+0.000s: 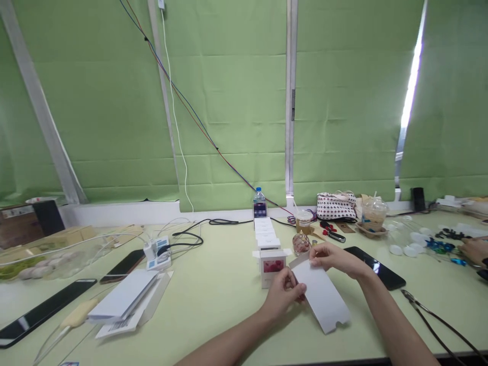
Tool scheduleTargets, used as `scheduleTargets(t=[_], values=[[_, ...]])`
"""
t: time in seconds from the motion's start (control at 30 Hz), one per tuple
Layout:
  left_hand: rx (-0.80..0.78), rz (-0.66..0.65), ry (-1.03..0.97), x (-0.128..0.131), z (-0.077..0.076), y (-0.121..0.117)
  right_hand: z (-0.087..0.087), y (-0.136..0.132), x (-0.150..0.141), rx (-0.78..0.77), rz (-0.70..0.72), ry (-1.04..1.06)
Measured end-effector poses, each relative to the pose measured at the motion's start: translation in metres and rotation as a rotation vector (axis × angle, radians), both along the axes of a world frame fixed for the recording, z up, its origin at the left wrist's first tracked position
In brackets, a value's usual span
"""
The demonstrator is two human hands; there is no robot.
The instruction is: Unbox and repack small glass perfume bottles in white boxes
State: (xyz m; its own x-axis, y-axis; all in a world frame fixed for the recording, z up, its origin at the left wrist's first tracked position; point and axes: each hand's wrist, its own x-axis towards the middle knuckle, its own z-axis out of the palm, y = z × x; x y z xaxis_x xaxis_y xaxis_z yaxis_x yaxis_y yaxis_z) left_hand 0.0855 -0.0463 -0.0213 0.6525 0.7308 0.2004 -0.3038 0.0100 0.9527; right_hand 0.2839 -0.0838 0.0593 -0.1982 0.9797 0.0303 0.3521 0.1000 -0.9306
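Head view of a pale yellow-green worktop [213, 290], read from left to right. A stack of flat white cardboard cartons [124, 297] lies near a white power strip [159, 260] with plugs in it. Farther right, a row of small white boxes [266, 230] runs back toward a clear plastic bottle with a blue cap [260, 204]; at its near end stands a white box with a pink picture [273, 266]. Just in front, the left hand [282, 294] pinches the left edge of a flattened white cardboard carton [326, 300], held tilted above the worktop. The right hand [335, 258] grips its upper end, fingers closed narrowly on the card. Beyond lie a black smartphone [375, 267] and a metal hand tool with long dark handles [414, 301].
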Motion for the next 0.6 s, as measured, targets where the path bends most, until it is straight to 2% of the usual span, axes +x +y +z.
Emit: scheduleTargets(t=[0.17, 0.37, 0.6], values=[[-0.019, -0.033, -0.016, 0.000, 0.001, -0.002, 0.003, -0.004, 0.002, -0.006, 0.017, 0.028], [-0.047, -0.010, 0.002, 0.003, -0.003, 0.002, 0.002, -0.003, -0.002, -0.016, -0.008, -0.010], [0.015, 0.017, -0.019, 0.000, -0.002, 0.001, 0.007, -0.007, -0.008, -0.005, -0.033, -0.009]])
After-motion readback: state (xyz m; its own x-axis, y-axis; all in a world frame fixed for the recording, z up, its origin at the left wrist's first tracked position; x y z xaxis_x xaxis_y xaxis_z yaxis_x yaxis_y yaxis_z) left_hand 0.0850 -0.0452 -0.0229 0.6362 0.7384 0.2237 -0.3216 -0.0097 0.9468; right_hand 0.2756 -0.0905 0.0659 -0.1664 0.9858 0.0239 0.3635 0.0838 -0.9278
